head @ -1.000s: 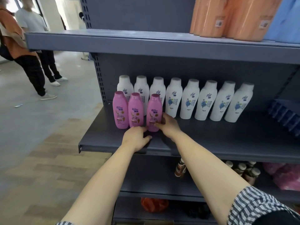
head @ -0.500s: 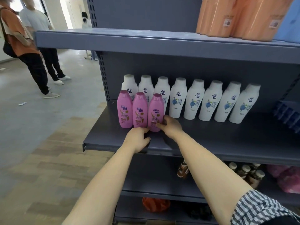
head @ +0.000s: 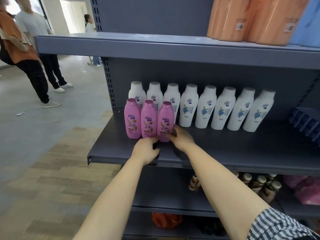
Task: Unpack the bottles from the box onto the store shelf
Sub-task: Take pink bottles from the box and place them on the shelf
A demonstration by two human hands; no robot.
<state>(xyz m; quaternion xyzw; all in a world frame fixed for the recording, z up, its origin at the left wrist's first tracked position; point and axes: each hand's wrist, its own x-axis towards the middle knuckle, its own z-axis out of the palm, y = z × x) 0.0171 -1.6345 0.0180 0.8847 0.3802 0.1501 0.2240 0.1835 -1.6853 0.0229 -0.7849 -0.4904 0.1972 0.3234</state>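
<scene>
Three pink bottles stand upright in a row at the left front of the grey shelf (head: 225,151). My right hand (head: 181,138) grips the base of the rightmost pink bottle (head: 165,121). My left hand (head: 146,149) rests on the shelf with its fingertips at the foot of the middle pink bottle (head: 148,118); whether it grips is unclear. The leftmost pink bottle (head: 132,117) stands free. Behind them runs a row of several white bottles (head: 223,108). No box is in view.
Orange packs (head: 251,19) stand on the upper shelf, and dark blue items (head: 306,123) lie at the far right. Small brown bottles (head: 259,184) and pink bags (head: 306,189) fill the lower shelf. Two people (head: 31,54) stand on the floor at left.
The rightmost pink bottle has closed up against the middle one. Both hands stay at the bottle bases. The camera has shifted, so the shelf sits further right in view.
</scene>
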